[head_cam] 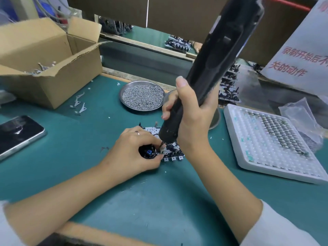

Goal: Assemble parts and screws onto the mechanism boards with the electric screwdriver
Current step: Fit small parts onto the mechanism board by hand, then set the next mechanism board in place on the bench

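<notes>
The right hand (192, 119) is wrapped tight round the lower body of the screwdriver (213, 68), which leans up and away to the right so that its bit comes down slanted onto the board (170, 150) lying on the green mat (159, 201) in front of the person; the low grip probably gives steadier aim at the tip. The left hand (134, 151) lies on the board's left end, its fingers curled round a dark part with a blue piece and its fingertips close at the bit, likely both pinning the board flat and steadying the small metal part being screwed down. The supplies sit in an arc just past the work, seemingly so either hand can reach them without moving the board: one round dish (142, 95) heaped with screws, too many to count, straight behind; one white tray (271, 139) of small parts set in rows to the right, partly filled; one open box (44, 55) at the left with metal levers inside. Two or three loose levers (79, 103) lie on the mat in front of the box. One phone (19, 134) lies face up at the far left. A stack of boards (229, 86) stands behind the screwdriver, its count hidden. One board is under work, one screwdriver is in use, and both hands are busy.
</notes>
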`<state>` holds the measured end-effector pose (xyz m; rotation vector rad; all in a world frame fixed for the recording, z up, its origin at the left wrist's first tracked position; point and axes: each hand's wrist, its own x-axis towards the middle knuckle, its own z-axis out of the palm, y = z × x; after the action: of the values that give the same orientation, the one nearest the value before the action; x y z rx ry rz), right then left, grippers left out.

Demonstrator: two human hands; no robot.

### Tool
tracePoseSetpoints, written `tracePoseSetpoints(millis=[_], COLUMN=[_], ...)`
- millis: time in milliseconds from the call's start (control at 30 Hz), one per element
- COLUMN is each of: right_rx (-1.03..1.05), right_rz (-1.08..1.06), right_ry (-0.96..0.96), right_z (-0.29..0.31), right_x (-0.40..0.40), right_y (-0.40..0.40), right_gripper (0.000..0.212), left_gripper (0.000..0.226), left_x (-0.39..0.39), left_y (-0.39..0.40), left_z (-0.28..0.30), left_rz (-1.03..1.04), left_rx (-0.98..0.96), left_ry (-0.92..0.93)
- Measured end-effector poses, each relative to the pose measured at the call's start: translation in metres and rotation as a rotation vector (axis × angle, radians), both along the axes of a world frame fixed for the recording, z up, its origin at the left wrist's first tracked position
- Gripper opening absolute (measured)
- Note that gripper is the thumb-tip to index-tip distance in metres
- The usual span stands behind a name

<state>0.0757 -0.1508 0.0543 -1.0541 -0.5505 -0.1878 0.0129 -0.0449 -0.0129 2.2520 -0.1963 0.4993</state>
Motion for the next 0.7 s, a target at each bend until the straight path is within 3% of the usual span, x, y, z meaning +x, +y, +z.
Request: tracePoseSetpoints(millis=[700], right_rx=[-0.017], right_rz=[-0.004], right_ry=[-0.01], right_z=[-0.0046], right_x=[-0.0043], right_y=[-0.0017], right_gripper=[0.024], left_gripper=[0.018], left_x=[0.003], left_y=[0.001], left_z=[-0.0019], left_rz=[-0.012], left_rx=[0.014], left_ry=[-0.056])
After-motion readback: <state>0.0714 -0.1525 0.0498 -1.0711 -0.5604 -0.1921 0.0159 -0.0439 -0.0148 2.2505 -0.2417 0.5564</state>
